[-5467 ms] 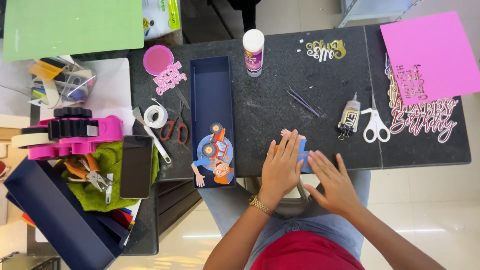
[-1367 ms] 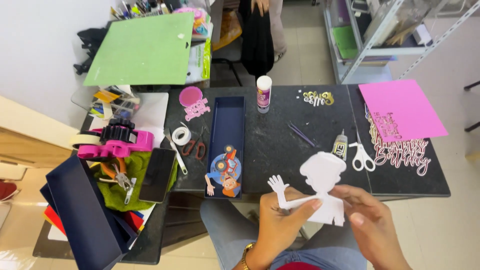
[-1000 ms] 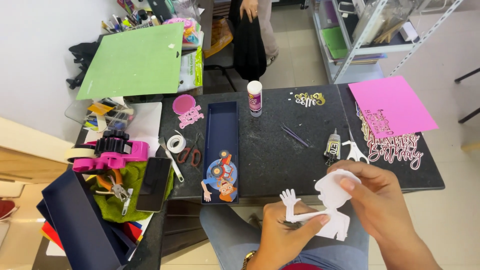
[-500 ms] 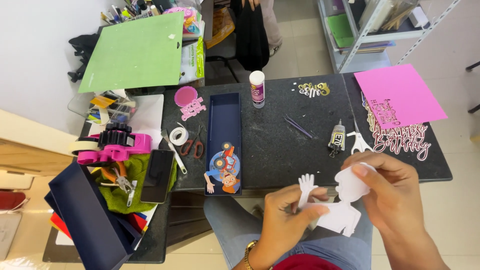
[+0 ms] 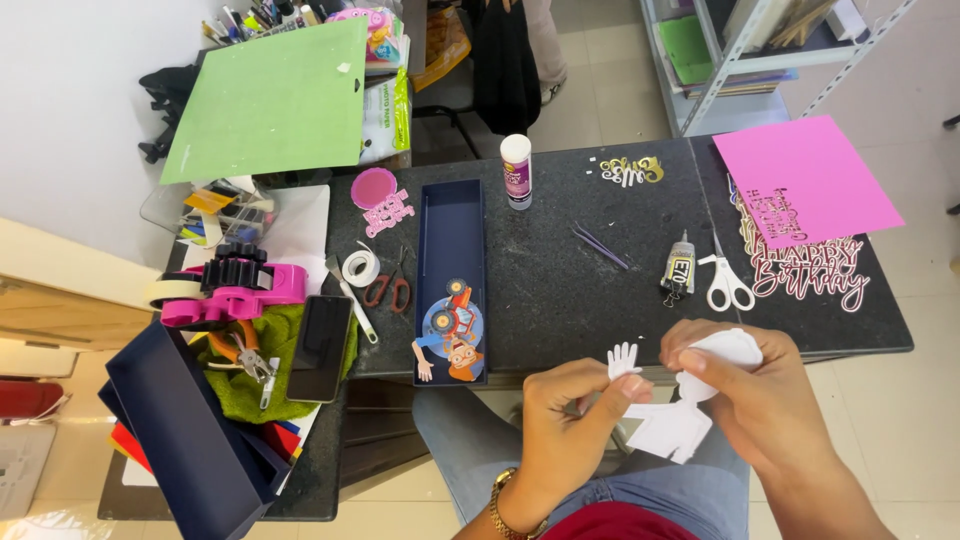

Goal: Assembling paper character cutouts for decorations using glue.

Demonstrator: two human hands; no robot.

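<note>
Fingers of my left hand (image 5: 570, 415) and right hand (image 5: 745, 400) pinched a white paper cutout (image 5: 672, 425) above my lap, near the table (image 5: 560, 290) edge; it seemed light, floppy, tearable, best held by its body.

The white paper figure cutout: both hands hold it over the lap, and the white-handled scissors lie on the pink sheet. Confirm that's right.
Not quite. Both hands, left hand and right hand, do hold the white paper figure cutout over the lap. But the head view shows the white-handled scissors lying on the dark tabletop, beside the pink sheet, not on it.
</note>
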